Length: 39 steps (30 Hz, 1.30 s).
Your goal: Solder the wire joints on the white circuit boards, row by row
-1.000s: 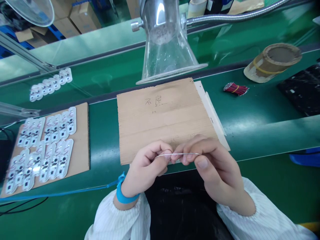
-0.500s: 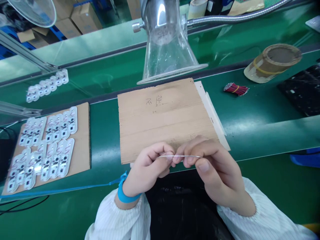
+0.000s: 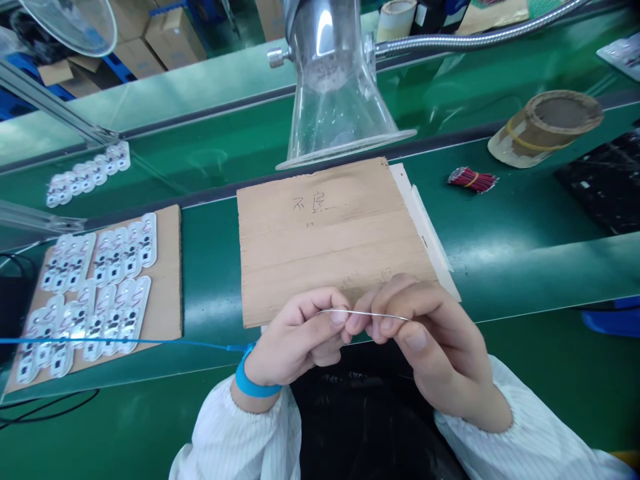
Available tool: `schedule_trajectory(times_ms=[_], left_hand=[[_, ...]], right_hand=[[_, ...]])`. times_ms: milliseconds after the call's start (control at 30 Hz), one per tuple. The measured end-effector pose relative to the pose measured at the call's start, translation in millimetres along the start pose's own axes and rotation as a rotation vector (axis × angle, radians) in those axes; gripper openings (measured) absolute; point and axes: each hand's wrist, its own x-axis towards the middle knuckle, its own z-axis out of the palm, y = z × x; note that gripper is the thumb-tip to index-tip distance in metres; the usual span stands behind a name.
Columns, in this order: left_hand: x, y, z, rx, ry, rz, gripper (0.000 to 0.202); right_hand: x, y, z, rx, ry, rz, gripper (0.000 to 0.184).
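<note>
A thin silvery wire (image 3: 367,313), which looks like solder wire, runs between my hands with a slight bend. My left hand (image 3: 310,327) pinches its left part between thumb and forefinger. The fingers of my right hand (image 3: 425,327) are curled behind the wire, and its right end lies at the thumb and forefinger. Both hands are just above the near edge of a cardboard sheet (image 3: 325,240) with handwriting on it. A blue wrist strap (image 3: 253,380) circles my left wrist, its cord (image 3: 195,343) stretching off to the left.
White circuit boards (image 3: 107,313) lie in rows on cardboard (image 3: 170,267) at left. A clear fume hood (image 3: 340,113) hangs over the cardboard's far edge. To the right are a bundle of red-and-black wires (image 3: 473,180), a brown roll (image 3: 545,130) and a black object (image 3: 607,180).
The strap's cord has risen and now crosses over the circuit boards. The wire's right end sits a little lower, and my right hand has shifted slightly right. Both hands keep their hold.
</note>
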Motion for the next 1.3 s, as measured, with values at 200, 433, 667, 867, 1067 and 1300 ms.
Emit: schedule_trajectory(times_ms=[200,433,667,867,1067,1300], left_hand=[[0.7,-0.7,-0.2,0.003,-0.02,0.021,0.026],[-0.1,-1.2,-0.3,-0.008,-0.028,0.044,0.025],[-1.5,-3.6,-0.8,0.076,0.04,0.072,0.023],[-7.5,-3.2,-1.0,0.396,0.225,0.127,0.028],[-9.8,3.1,1.7,0.67,0.316,0.204,0.032],[-9.9,5.1,2.4,0.784,0.337,0.208,0.037]], right_hand=[[1.3,0.3,0.9,0.019,0.011,0.01,0.015],[1.0,-0.2,0.5,0.031,0.004,0.014,0.015],[1.1,-0.2,0.1,0.012,0.022,0.025,0.015],[1.1,-1.2,-0.5,-0.012,0.045,0.059,0.015],[0.2,-2.6,-0.4,-0.01,0.043,0.099,0.014],[1.0,-3.2,-1.5,-0.052,0.038,0.079,0.015]])
